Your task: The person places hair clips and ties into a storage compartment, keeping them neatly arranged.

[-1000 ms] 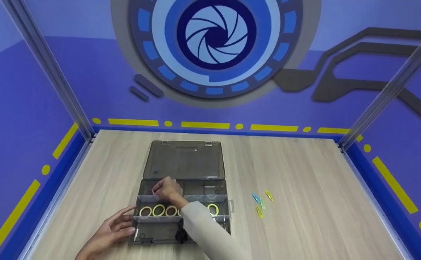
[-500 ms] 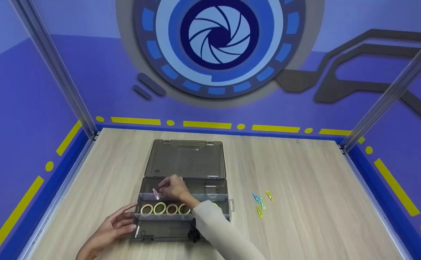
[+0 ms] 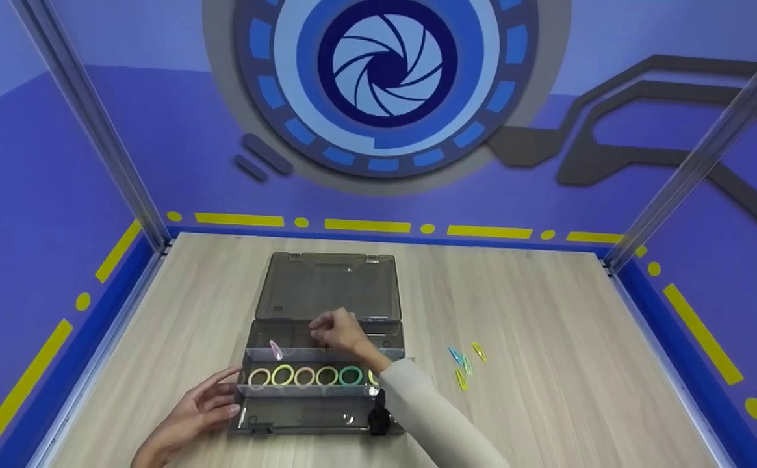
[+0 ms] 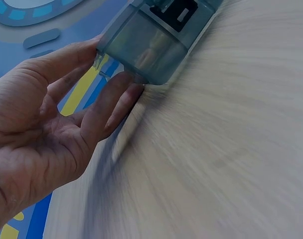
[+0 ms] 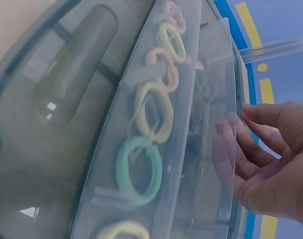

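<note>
A smoky translucent compartment box (image 3: 300,426) stands with its lid (image 3: 326,286) laid back. Against the left of its back row, a pink snap hair clip (image 3: 276,350) leans at the divider. My right hand (image 3: 340,333) is over the middle of that row, fingers loosely bent with nothing visible between them; the right wrist view shows some fingertips through a clear panel (image 5: 206,164). My left hand (image 3: 191,413) touches the box's left side with fairly straight fingers. Several hair ties stand in the middle row, among them a green hair tie (image 5: 122,169).
Right of the box, several snap hair clips lie on the wooden table (image 3: 547,364): a blue clip (image 3: 455,355), a yellow clip (image 3: 479,351), and others. A black device (image 3: 379,416) sits at my right wrist. Blue printed walls (image 3: 326,195) enclose the table.
My right hand has let go of the pink hair clip, which stays at the left of the back row, and has moved right. My left hand stays at the box's side.
</note>
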`<act>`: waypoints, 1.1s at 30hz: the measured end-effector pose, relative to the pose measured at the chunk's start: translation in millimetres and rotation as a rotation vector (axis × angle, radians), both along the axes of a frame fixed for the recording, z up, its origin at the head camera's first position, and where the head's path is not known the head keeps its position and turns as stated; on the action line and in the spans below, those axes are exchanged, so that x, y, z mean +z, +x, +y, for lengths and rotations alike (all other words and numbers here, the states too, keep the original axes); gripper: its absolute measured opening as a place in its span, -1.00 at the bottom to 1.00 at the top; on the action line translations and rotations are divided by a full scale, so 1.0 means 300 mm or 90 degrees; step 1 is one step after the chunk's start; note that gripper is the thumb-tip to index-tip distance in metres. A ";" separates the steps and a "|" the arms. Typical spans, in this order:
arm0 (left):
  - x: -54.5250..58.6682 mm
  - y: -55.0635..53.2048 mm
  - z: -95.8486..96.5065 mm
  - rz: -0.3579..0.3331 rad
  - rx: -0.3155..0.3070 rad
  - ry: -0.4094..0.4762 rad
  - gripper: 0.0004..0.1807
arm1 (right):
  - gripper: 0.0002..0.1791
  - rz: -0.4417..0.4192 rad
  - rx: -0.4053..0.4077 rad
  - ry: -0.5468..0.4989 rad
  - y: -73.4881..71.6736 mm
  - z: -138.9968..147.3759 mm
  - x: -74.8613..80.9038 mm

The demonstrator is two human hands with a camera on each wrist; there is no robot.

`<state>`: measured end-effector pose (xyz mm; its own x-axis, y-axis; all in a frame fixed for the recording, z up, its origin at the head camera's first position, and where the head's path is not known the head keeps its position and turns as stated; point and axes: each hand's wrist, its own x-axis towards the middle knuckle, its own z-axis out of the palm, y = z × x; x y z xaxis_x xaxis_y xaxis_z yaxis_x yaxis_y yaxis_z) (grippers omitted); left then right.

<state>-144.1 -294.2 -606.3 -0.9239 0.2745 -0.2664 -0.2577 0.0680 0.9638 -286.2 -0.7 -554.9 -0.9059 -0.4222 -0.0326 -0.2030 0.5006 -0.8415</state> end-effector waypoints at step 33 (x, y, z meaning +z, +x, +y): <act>0.009 0.006 0.003 -0.005 -0.023 -0.010 -0.16 | -0.75 -0.018 -0.047 -0.093 -0.001 0.515 0.029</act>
<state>-142.4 -293.4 -603.5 -0.9113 0.3036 -0.2782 -0.2622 0.0930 0.9605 -286.5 153.8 -546.2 -0.9341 -0.3570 -0.0025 -0.1449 0.3856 -0.9112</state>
